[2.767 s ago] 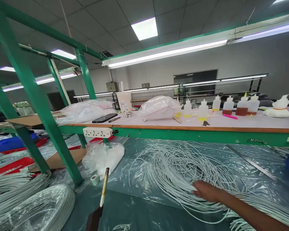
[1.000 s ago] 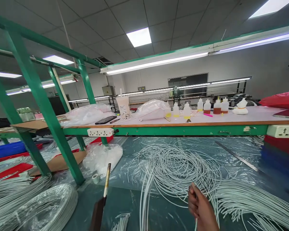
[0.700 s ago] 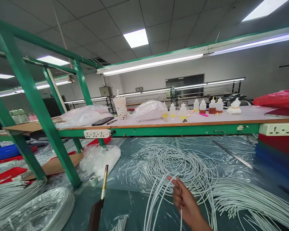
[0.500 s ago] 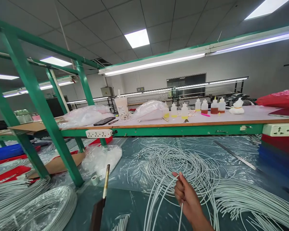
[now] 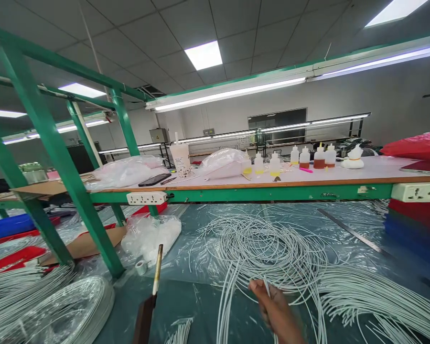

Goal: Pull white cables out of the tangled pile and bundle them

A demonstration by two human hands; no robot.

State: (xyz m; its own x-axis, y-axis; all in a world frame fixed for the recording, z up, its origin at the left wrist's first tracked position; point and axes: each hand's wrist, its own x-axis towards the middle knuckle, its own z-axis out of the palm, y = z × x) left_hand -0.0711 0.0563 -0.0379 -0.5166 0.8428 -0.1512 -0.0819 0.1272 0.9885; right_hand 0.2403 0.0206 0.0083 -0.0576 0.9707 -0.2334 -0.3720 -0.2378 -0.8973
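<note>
My right hand is low in the middle of the view, with its fingers pinched on a thin white cord that runs down past the palm. Just beyond it lies a loose tangled coil of white cords on clear plastic sheeting. More cut white cords fan out to the right of the hand. My left hand is out of view.
A brush with a dark handle stands up at bottom centre. Bundled white cords lie at the left by a green frame post. A raised shelf carries squeeze bottles, plastic bags, a phone and a cup. A metal ruler lies at right.
My right hand reached out to the cord pile, closed on one white cord and drew back toward me and leftward; since half a second ago it has dropped lower.
</note>
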